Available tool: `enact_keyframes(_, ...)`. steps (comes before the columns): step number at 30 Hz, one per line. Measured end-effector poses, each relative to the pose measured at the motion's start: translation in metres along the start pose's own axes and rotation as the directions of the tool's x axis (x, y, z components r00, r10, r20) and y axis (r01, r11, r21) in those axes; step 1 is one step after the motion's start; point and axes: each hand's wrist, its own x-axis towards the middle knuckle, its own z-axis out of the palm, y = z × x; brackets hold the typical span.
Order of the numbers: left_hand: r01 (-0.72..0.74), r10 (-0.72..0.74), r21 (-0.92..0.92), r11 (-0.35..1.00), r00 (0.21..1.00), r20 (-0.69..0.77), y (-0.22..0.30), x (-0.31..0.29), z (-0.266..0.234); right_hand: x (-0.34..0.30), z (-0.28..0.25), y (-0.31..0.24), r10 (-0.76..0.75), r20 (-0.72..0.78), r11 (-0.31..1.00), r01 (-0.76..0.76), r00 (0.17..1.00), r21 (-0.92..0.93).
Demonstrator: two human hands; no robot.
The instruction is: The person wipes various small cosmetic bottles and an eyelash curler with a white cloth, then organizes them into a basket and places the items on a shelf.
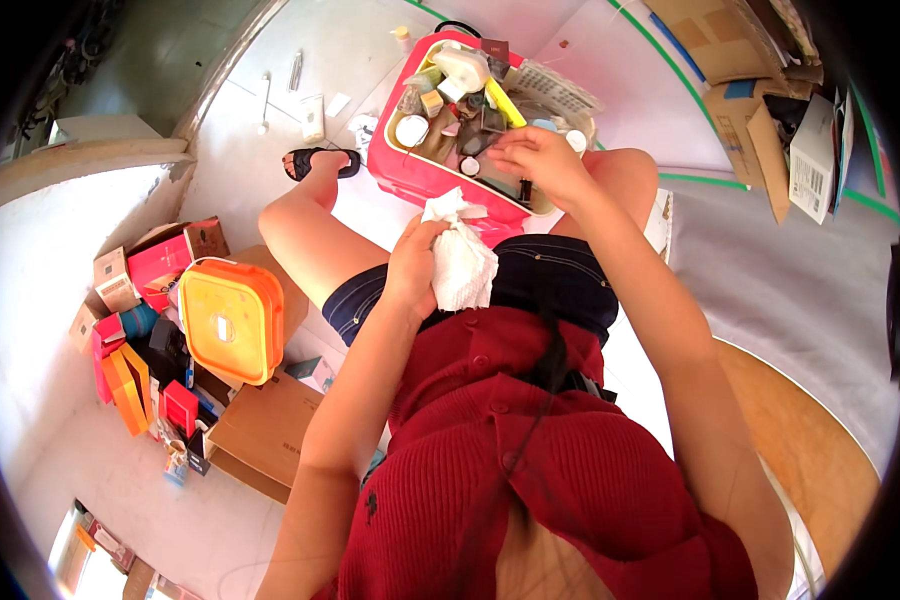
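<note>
Head camera footage showed the left hand [415,262] gripping a crumpled white paper towel [465,268], its fingers bent round the near side while the loose folds hung just above the dark denim shorts [570,272]. The right hand [530,160] hovered over the right part of a pink storage bin [398,168], its fingers slightly curled and set close together; whether they pinched or touched anything could not be told. Inside that bin lay a jumble of small containers: a jar with a white lid [411,131] at the left, a smaller white-topped jar [470,166] near the front, and a yellow strip-shaped pack [505,103] slanting across the middle. A white lattice basket [560,86] sat tilted along the far right side. On the floor beyond the black sandal [322,164] lay a pale tube [313,118], with a yellow-topped bottle [401,38] farther off, near the bin. Well to the left, an orange lidded bucket [232,320] stood beside a brown cardboard carton [262,425] and several smaller boxes [160,265].
</note>
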Motion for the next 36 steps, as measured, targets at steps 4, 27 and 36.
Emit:
enact_keyframes(4, 0.021, -0.020, 0.005, 1.000, 1.000, -0.019, -0.002, 0.001, 0.002, 0.017, -0.008, 0.009, 0.082, -0.058, 0.907, -0.099, 0.995, -0.410)
enact_keyframes(27, -0.004, 0.004, 0.066, 0.998, 1.000, 0.001, 0.000, -0.007, 0.015, 0.043, -0.001, 0.045, -0.242, -0.053, 0.171, -0.011, 0.969, -0.985)
enact_keyframes(36, 0.024, -0.022, 0.056, 0.998, 0.999, -0.037, -0.001, -0.007, 0.008, 0.038, -0.008, 0.035, -0.212, -0.056, 0.353, 0.023, 0.976, -0.935)
